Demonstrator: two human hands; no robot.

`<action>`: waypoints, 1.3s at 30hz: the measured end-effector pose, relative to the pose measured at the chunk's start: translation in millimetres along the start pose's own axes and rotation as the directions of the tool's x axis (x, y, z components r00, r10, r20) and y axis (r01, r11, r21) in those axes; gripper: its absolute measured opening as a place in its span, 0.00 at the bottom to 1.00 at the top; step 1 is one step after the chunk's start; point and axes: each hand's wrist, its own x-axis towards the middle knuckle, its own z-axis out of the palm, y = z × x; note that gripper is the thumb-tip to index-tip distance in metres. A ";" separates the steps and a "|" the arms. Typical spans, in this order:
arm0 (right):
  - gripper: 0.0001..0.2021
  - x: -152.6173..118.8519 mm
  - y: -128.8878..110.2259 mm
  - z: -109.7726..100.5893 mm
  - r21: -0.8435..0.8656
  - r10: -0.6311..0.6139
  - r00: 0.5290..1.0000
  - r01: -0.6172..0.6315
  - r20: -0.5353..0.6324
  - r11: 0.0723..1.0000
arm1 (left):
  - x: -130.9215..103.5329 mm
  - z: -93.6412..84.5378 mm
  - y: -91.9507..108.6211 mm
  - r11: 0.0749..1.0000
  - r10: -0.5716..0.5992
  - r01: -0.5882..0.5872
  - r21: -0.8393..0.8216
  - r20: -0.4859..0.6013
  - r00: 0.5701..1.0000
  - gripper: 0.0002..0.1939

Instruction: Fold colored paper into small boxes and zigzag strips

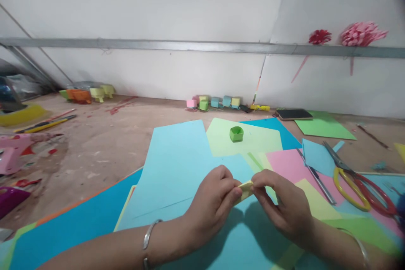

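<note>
A small folded piece of pale yellow paper (246,190) is held between both hands, above light blue sheets (177,168). My left hand (212,202) pinches its left end between thumb and fingers. The fingertips of my right hand (283,206) are closed on its right end. Beyond the hands, a small open green paper box (236,133) rests on a pale green sheet (218,137). The palms and the underside of the folded paper are hidden.
Scissors (351,175) and a silver pen-like tool (321,183) lie at the right on coloured sheets. Behind are a phone (294,114) and small paper boxes (215,102) along the wall. A pink glue gun (12,152) and pencils (47,123) are at the left.
</note>
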 end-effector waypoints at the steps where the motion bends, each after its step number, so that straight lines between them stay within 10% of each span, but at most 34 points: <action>1: 0.08 -0.3 0.5 0.0 0.002 0.004 1.000 -0.004 -0.007 1.000 | 0.2 -0.2 0.0 1.000 0.002 -0.002 -0.002 -0.020 1.000 0.20; 9: 0.06 4.5 0.9 -0.5 0.181 0.196 0.978 -0.205 0.065 0.962 | -1.2 0.3 2.2 0.999 -0.032 0.025 -0.045 -0.164 0.986 0.10; 26: 0.11 2.6 2.0 -5.0 0.114 0.190 0.976 -0.202 0.102 0.973 | 0.8 -4.3 -2.2 0.999 0.052 -0.053 -0.007 -0.078 0.996 0.19; 39: 0.10 10.1 17.3 -3.8 0.247 0.188 0.948 -0.252 0.255 0.936 | 5.9 -4.5 -2.8 0.997 -0.073 0.071 -0.020 -0.117 0.990 0.05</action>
